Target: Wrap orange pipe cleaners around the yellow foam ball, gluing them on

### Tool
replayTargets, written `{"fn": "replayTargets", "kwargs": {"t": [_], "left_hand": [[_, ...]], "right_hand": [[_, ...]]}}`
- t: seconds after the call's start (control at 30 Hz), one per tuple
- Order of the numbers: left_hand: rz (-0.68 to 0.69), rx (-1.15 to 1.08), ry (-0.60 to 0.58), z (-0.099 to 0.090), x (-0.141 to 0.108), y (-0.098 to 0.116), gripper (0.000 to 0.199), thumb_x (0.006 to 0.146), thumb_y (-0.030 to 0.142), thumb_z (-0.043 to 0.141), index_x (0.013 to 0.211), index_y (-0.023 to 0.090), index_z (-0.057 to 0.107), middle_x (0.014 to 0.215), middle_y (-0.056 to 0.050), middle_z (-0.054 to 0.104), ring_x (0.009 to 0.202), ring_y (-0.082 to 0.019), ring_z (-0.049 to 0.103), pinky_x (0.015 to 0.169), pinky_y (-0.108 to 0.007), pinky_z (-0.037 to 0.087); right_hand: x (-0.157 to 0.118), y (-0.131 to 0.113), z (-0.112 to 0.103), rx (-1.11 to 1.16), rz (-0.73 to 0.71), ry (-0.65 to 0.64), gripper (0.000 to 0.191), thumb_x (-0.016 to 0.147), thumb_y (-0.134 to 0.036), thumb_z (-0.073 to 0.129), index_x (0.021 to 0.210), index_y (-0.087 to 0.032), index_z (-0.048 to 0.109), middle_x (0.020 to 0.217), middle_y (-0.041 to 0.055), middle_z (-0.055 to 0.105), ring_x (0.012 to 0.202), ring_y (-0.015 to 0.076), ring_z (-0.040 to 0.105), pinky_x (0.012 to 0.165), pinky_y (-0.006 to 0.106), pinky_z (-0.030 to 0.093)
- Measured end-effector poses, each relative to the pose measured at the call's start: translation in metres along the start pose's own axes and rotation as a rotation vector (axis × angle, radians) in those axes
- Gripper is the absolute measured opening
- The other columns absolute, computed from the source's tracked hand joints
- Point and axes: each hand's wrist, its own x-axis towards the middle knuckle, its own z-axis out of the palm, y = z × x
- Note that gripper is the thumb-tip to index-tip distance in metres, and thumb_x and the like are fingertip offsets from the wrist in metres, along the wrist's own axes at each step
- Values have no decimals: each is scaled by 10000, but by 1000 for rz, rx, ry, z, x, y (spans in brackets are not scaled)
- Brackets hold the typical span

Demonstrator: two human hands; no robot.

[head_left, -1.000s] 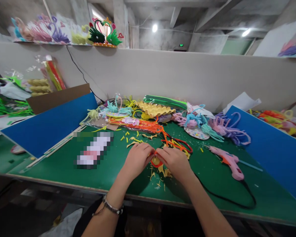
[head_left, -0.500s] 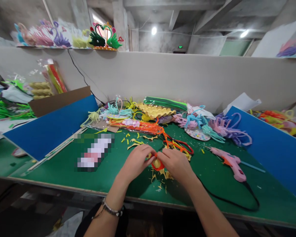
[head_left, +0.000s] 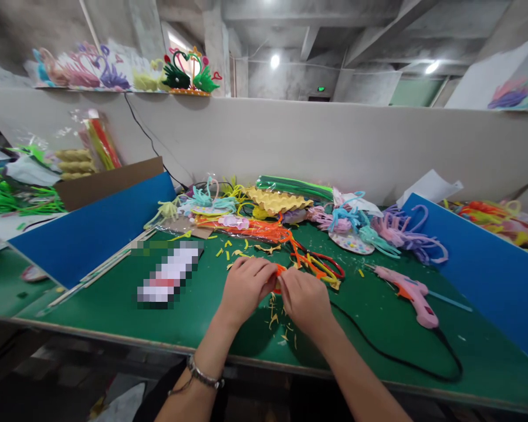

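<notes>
Both hands meet over the middle of the green table [head_left: 193, 319]. My left hand [head_left: 247, 285] is closed, its fingertips pinching an orange pipe-cleaner piece [head_left: 280, 271]. From the other side my right hand [head_left: 305, 298] pinches the same piece, thumb and fingers pressed together. Most of the piece is hidden by the fingers. Thin yellowish scraps [head_left: 273, 319] lie on the table just below the hands. Behind them, orange and yellow pipe cleaners [head_left: 312, 264] lie beside red-handled scissors [head_left: 339, 269].
A pink glue gun [head_left: 407, 288] with its black cord [head_left: 405, 366] lies at the right. Blue boards [head_left: 101, 225] flank the work area. Packs of orange pipe cleaners [head_left: 255, 228] and several coloured pipe-cleaner figures [head_left: 352, 217] line the back. A blurred-out rectangular object [head_left: 171, 272] lies at the left.
My hands have turned inward and closed further around the orange piece, covering the yellow middle that showed before. The right hand sits slightly lower.
</notes>
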Motion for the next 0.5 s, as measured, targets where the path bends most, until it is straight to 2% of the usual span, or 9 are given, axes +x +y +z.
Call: {"fn": "replayTargets", "kwargs": {"t": [0.17, 0.27, 0.4, 0.5], "left_hand": [[-26, 79, 45, 6, -5, 2, 223, 895, 196, 427, 731, 180, 577, 701, 1, 687, 651, -131, 608, 689, -272, 377], [-47, 77, 39, 9, -7, 2, 255, 899, 206, 412, 693, 170, 558, 697, -32, 681, 659, -150, 607, 713, -291, 368], [-93, 3, -61, 7, -6, -1, 212, 866, 189, 445, 673, 180, 533, 693, -29, 662, 639, -153, 588, 682, -289, 377], [-159, -105, -194, -1, -2, -8, 180, 796, 130, 482, 626, 188, 484, 593, 16, 595, 549, -129, 536, 571, -246, 370]], "right_hand": [[0, -16, 6, 65, 260, -43, 319, 912, -192, 310, 641, -175, 477, 479, -18, 509, 388, 103, 426, 419, 241, 219], [0, -21, 12, 141, 364, -93, 312, 917, -190, 285, 644, -185, 436, 466, -51, 492, 381, 83, 443, 393, 201, 248], [0, -20, 16, 202, 383, -147, 363, 930, -176, 207, 638, -190, 423, 448, -69, 454, 367, 72, 414, 384, 186, 250], [-2, -13, 10, 207, 291, -165, 272, 921, -193, 299, 754, -184, 513, 551, -46, 531, 408, 78, 448, 401, 203, 228]]}}
